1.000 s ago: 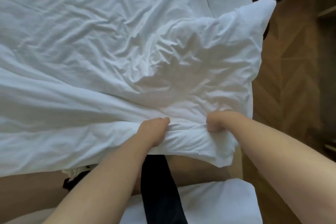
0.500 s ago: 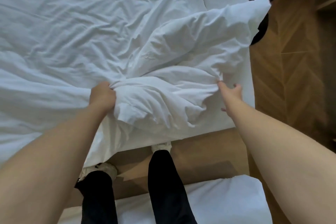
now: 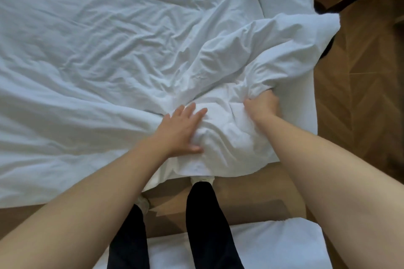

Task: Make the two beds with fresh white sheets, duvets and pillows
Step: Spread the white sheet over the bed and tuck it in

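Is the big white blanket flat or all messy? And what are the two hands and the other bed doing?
Crumpled white duvet: wrinkled all over, bunched up at the bed's near edge.
Left hand: flat and open, pressing on the bunch.
Right hand: curled tight, gripping a fold of the duvet.
White bottom sheet: smooth, uncovered along the bed's right edge.
Second white bed: smooth on top.

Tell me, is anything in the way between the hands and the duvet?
No, nothing visible is. Both hands already touch it. The left hand lies flat on the bunched duvet with its fingers spread, and the right hand grips a fold of it.
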The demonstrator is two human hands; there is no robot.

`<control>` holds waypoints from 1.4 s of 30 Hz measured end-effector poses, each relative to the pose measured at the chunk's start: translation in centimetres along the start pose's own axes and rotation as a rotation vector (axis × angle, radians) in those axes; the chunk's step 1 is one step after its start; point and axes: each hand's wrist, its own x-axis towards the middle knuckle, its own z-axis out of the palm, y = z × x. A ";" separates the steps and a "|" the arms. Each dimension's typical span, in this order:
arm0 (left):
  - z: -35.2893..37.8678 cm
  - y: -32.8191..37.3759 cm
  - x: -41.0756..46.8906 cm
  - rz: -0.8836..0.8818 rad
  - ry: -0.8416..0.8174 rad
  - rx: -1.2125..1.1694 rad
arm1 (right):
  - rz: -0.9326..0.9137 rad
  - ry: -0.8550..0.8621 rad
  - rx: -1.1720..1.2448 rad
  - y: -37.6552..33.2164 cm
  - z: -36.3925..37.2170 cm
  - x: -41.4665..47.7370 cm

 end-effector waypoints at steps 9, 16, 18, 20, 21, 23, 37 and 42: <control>2.3 15.0 1.7 0.209 -0.035 0.101 | 0.153 0.087 -0.596 10.5 -12.8 1.8; 6.3 15.5 3.9 0.121 -0.091 0.002 | 0.242 -0.148 -0.560 15.4 -9.4 3.0; 7.5 14.5 4.4 0.068 -0.109 0.008 | 0.227 -0.222 -0.487 16.6 -6.8 2.7; 9.2 12.9 3.7 0.002 -0.147 0.074 | 0.270 -0.318 -0.374 18.0 -4.1 1.6; 10.0 12.0 3.1 -0.033 -0.169 0.120 | 0.302 -0.374 -0.305 18.6 -2.6 1.0; 11.0 9.8 1.8 -0.077 -0.185 0.225 | 0.311 -0.486 -0.180 19.1 0.1 0.0; 12.9 3.7 3.1 -0.139 0.057 -0.042 | -0.262 -0.435 -0.240 21.2 9.2 -4.0; 7.0 2.3 3.1 -0.167 0.107 -0.384 | -0.625 -0.422 -0.493 17.7 7.9 -6.1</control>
